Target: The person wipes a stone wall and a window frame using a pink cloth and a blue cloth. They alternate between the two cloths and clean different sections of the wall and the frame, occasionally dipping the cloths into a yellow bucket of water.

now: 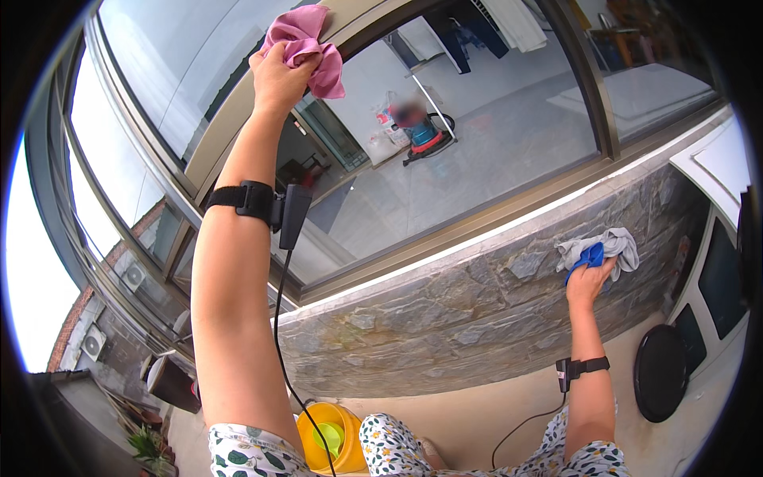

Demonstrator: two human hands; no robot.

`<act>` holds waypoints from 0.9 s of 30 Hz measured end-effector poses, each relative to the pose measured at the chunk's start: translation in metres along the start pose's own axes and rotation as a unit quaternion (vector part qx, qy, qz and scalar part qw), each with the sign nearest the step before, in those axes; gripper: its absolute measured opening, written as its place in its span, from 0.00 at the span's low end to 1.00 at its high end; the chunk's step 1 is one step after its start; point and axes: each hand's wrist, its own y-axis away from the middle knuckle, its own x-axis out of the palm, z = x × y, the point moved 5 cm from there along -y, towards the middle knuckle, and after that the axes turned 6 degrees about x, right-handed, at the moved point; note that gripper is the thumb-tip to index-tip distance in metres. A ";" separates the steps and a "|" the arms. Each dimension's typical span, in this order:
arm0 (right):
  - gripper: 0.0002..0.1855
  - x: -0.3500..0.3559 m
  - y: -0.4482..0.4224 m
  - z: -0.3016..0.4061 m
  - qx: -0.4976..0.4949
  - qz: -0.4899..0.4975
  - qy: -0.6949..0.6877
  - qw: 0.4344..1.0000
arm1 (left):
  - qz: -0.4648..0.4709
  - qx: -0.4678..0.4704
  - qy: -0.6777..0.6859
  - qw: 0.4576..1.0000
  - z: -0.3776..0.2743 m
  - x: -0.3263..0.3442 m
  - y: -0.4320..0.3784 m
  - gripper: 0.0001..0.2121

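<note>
My left hand (285, 76) is raised high, gripping a bunched pink cloth (310, 50) against the beige window frame (351, 16). Part of the cloth hangs over the edge of the window pane (501, 140). Lower down at the right, my right hand (587, 284) holds a grey cloth (623, 247) together with a blue cloth (590, 256). Those two cloths are in front of the stone-faced wall (429, 322) below the sill; whether they touch it I cannot tell. Both forearms wear black straps with a small device and a cable.
A yellow bucket (349, 438) with a green dipper (328, 438) inside stands on the floor by my legs. At the right are a black round object (660, 372) and a white cabinet (718, 274). Through the glass, a vacuum cleaner (423, 131) and hanging clothes (512, 24) show.
</note>
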 end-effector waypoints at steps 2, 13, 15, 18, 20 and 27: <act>0.32 0.001 0.001 0.003 0.001 0.003 0.009 1.000 | -0.018 0.021 -0.077 0.997 -0.012 0.006 -0.003 0.23; 0.31 0.000 0.000 0.001 0.001 -0.020 0.020 1.000 | 0.066 -0.151 0.023 0.986 -0.017 0.007 -0.016 0.26; 0.30 0.003 0.002 0.001 -0.019 -0.023 0.037 0.999 | 0.090 -0.172 0.022 0.981 -0.012 0.004 -0.021 0.26; 0.30 0.008 0.005 -0.005 -0.022 -0.027 0.042 0.999 | 0.060 -0.098 -0.019 0.993 -0.002 0.000 -0.022 0.25; 0.30 0.009 0.006 -0.009 -0.017 -0.031 0.035 0.999 | 0.083 -0.109 -0.002 0.991 0.003 -0.003 -0.019 0.24; 0.30 0.009 0.006 -0.007 0.008 -0.043 0.014 0.999 | 0.038 -0.130 0.012 0.991 0.013 -0.009 -0.003 0.27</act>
